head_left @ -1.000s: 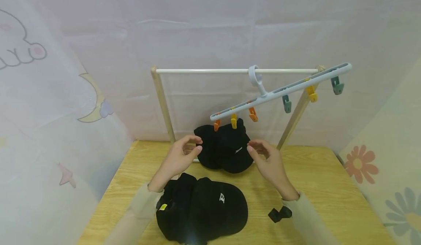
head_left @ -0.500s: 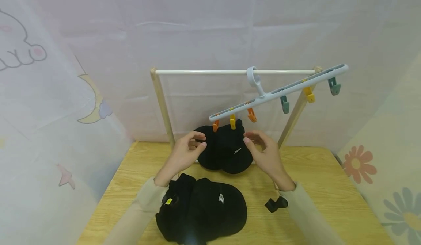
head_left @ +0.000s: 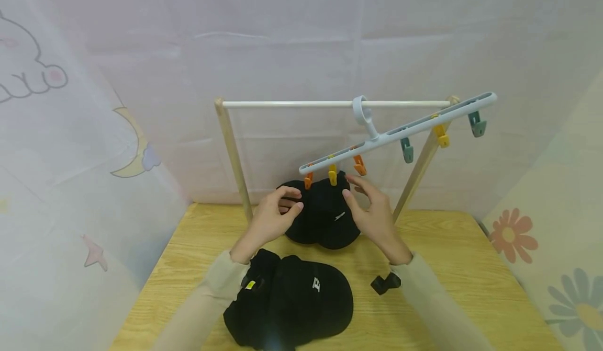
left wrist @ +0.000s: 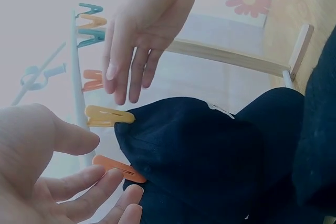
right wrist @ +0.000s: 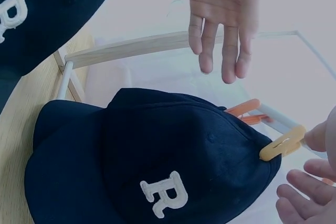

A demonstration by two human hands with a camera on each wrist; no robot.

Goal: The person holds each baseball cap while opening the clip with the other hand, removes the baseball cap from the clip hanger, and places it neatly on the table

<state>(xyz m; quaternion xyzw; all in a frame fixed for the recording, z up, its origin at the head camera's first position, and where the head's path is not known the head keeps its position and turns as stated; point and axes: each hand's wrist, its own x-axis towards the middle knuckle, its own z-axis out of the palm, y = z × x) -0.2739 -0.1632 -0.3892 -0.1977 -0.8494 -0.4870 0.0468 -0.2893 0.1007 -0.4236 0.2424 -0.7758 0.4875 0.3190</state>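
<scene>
A black cap (head_left: pixel 325 220) with a white letter R, seen clearly in the right wrist view, hangs from a pale blue clip hanger (head_left: pixel 414 128). An orange clip (left wrist: pixel 123 169) and a yellow clip (left wrist: pixel 109 116) at the hanger's lower end grip the cap's edge. My left hand (head_left: pixel 273 215) hovers at the cap's left side, fingers loosely bent around nothing, near the orange clip. On the other side, my right hand (head_left: pixel 372 212) is held with thumb and fingers apart; its fingertips come close to the yellow clip. Neither hand holds anything.
The hanger hooks over the white bar (head_left: pixel 292 104) of a wooden-sided rack (head_left: pixel 233 152) and tilts down to the left. Another black cap (head_left: pixel 311 304) lies on the wooden table (head_left: pixel 447 288) in front. Several more clips, among them a green clip (head_left: pixel 407 150), hang unused along the hanger.
Both hands have moved inward toward each other and slightly up, closer to the clipped edge of the hanging cap. The hanger and both caps stay nearly where they were.
</scene>
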